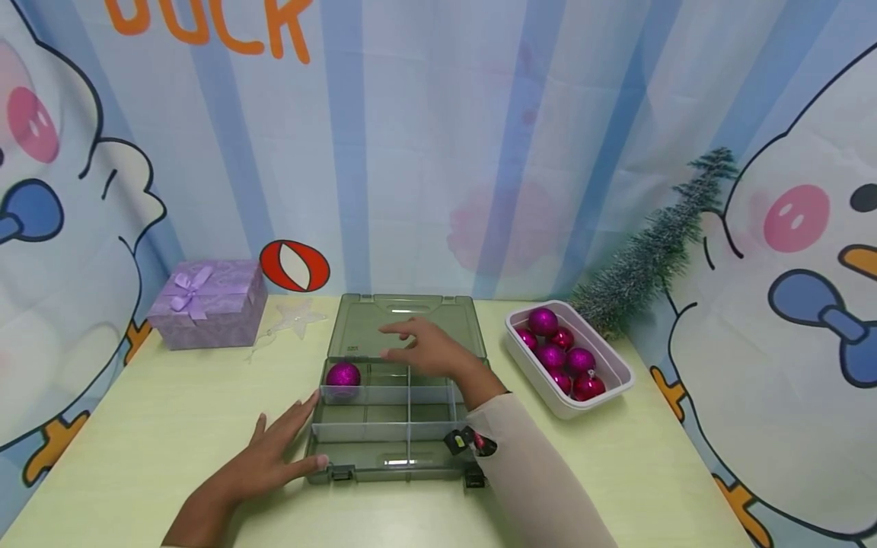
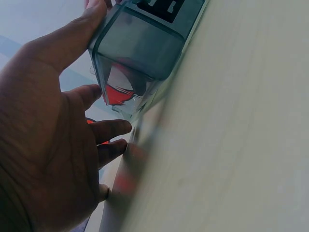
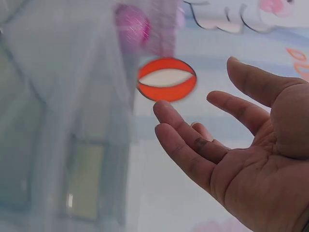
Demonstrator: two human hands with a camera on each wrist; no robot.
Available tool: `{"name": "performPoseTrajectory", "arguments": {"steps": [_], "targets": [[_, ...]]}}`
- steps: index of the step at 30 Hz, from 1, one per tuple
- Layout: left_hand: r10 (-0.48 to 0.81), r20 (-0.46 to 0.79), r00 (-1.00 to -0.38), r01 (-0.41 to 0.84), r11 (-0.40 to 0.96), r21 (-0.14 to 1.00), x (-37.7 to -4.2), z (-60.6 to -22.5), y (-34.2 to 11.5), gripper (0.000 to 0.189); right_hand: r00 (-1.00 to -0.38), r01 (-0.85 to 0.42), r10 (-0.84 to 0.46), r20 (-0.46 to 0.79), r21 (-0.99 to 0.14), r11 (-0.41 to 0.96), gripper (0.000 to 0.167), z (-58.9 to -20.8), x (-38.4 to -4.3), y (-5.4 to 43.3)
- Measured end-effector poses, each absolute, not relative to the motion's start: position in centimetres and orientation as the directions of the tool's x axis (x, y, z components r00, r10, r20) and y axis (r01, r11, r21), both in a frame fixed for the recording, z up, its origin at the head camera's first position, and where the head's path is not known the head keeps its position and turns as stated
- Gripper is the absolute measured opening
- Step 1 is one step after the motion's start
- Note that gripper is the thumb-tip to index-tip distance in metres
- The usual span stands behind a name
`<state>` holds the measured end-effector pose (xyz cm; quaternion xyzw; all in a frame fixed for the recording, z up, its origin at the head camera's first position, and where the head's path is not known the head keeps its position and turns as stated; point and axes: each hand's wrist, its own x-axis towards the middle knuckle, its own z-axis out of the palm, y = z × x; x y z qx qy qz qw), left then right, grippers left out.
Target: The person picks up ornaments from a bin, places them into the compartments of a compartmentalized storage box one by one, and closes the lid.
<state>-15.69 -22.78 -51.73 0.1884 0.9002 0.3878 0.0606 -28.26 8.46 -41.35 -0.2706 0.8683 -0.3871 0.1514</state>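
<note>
The purple ball (image 1: 343, 375) sits in the far left compartment of the open plastic box (image 1: 363, 454), alone there as far as the head view shows. The right grip (image 1: 428, 346) is wide, holds nothing and hangs over the far part of the box, by the opened lid (image 1: 356, 327). The left grip (image 1: 274, 457) is wide too, its fingers straight and touching the left side of the box.

The round ball could roll if the left grip pushes and jolts the box on the worktop (image 1: 171, 434). The right sleeve (image 1: 541, 472) passes low over the right side, so a dropped forearm could press the thin dividers (image 1: 409, 411) or drag the box. The tub (image 1: 613, 374), to the right, is loaded with loose balls (image 1: 551, 355); an elbow swinging out might tip it. The tree (image 1: 651, 262) leans just behind it and could topple that way if nudged.

The right forearm hides much of the right compartments, so their contents are uncertain. The left little finger is hard to make out in the head view. The right wrist view blurs the box, and the left wrist view cuts it off.
</note>
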Motion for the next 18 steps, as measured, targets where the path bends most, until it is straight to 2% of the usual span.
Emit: {"name": "performPoseTrajectory", "arguments": {"steps": [18], "targets": [[0.385, 0.052, -0.922, 0.304, 0.631, 0.714, -15.7, -51.9, -22.8, 0.1, -0.877, -0.319, -0.479, 0.04, -0.794, 0.518, 0.049, -41.1, -27.9, 17.4]]}}
